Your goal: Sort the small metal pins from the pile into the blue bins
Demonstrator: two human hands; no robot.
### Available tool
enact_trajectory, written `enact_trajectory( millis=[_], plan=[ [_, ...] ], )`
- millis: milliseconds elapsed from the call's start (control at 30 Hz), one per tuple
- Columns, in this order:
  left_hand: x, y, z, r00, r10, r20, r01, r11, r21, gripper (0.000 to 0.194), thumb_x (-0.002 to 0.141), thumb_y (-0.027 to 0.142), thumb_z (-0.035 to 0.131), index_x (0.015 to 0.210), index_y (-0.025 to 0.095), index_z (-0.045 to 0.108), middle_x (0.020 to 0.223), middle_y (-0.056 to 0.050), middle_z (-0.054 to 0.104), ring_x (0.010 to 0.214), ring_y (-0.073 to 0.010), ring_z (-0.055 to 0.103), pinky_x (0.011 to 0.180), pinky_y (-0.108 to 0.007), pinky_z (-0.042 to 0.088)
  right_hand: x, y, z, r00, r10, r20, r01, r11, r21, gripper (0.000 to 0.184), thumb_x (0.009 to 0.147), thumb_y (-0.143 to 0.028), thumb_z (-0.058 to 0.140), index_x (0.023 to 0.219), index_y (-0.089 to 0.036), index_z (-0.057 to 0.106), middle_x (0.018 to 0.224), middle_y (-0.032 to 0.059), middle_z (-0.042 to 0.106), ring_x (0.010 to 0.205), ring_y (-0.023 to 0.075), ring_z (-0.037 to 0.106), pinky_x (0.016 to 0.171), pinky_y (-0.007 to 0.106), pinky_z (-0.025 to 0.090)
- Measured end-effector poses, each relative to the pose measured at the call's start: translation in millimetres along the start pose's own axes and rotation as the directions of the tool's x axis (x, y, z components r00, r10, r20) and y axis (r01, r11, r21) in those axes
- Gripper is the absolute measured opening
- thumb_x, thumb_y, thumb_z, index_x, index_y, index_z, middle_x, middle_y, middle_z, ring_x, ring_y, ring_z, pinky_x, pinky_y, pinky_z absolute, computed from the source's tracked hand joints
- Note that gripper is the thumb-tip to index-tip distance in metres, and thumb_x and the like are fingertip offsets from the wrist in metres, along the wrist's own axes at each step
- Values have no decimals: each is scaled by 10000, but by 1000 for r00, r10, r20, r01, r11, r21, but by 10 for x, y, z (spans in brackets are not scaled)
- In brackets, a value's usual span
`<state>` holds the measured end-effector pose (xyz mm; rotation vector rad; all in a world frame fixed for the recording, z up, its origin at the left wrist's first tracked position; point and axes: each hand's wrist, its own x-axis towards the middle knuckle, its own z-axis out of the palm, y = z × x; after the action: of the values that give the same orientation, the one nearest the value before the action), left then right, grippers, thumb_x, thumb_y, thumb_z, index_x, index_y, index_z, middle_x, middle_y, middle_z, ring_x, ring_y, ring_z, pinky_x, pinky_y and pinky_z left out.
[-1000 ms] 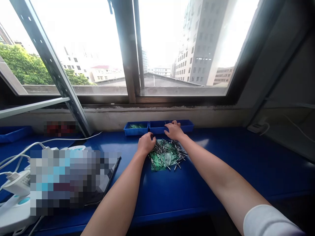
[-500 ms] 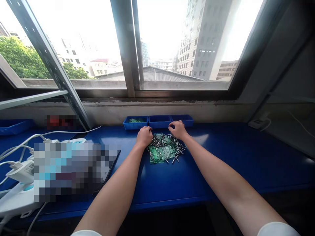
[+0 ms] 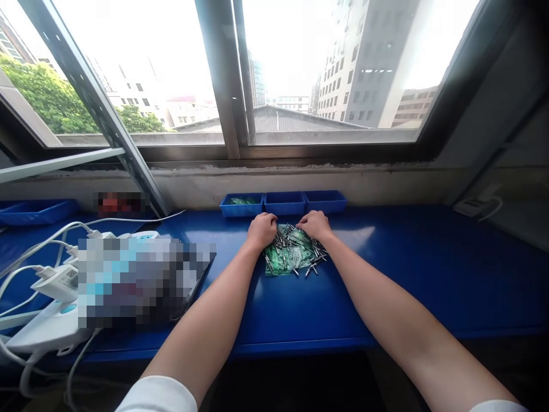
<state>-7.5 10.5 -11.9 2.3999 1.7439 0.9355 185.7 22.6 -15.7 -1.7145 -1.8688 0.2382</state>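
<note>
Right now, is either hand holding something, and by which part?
I cannot tell: the left hand and right hand are at the metal pieces, grip unclear.

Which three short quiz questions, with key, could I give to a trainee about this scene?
1. How many blue bins stand in the row behind the pile of metal pins?
2. True or false: the power strip is nearer the left hand than the right hand.
3. Which bin of this row shows green plastic inside? A) left B) middle C) right

Key: 1. three; 2. true; 3. A
</note>
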Motion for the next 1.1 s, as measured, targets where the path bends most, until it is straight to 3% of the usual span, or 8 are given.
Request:
enact_trajectory(
  millis=[200,333,500,667,833,967,1100],
  plan=[
    [-3,35,-16,989,76,-123,-81,996,-38,299,853,224,411,1002,188,668,1018,-60,641,1001,-208,551,916,-311,428,-40,-83,-7,1000,-9,24,9,1000,3,153,768,-259,596,676,-182,691,869,116,657,987,285,502,809,367,381],
    [-18,48,-56,970,210,-124,-223,970,-95,253,829,266,526,1034,240,670,1013,-39,650,972,-208,569,870,-332,425,-96,-136,-56,981,-192,18,190,977,99,246,868,-306,463,762,-171,638,807,79,651,847,206,527,756,301,371],
    [-23,81,-84,960,266,-92,-278,949,-152,159,823,278,568,865,244,718,882,-21,684,828,-175,610,816,-328,408,-136,-187,-93,948,-317,-30,317,933,167,435,926,-376,323,611,-184,554,672,51,630,685,165,527,659,265,344],
    [-39,132,-114,955,287,-79,-296,941,-165,205,802,285,594,970,233,698,897,-35,685,842,-188,611,789,-320,410,-151,-226,-102,942,-309,-128,327,931,164,541,917,-471,296,507,-193,515,571,52,597,562,160,523,591,278,312],
    [-47,144,-118,953,293,-76,-301,943,-141,177,820,322,574,841,235,728,856,-24,691,804,-173,609,777,-312,399,-172,-244,-97,951,-285,-122,304,932,197,591,897,-522,292,448,-192,490,491,50,553,489,148,491,557,289,296],
    [-34,113,-108,962,266,-68,-271,960,-75,215,845,313,527,835,250,733,859,-22,692,813,-175,603,773,-308,395,-192,-247,-99,970,-217,-111,243,881,406,510,862,-547,368,572,-184,579,569,31,606,545,139,523,575,269,349],
    [-19,70,-98,970,234,-61,-237,971,-45,235,852,311,507,855,252,734,873,-24,692,820,-175,602,767,-299,403,-200,-248,-125,972,-215,-90,222,734,642,415,812,-548,467,755,-180,649,686,30,649,628,148,555,616,270,409]
  ],
)
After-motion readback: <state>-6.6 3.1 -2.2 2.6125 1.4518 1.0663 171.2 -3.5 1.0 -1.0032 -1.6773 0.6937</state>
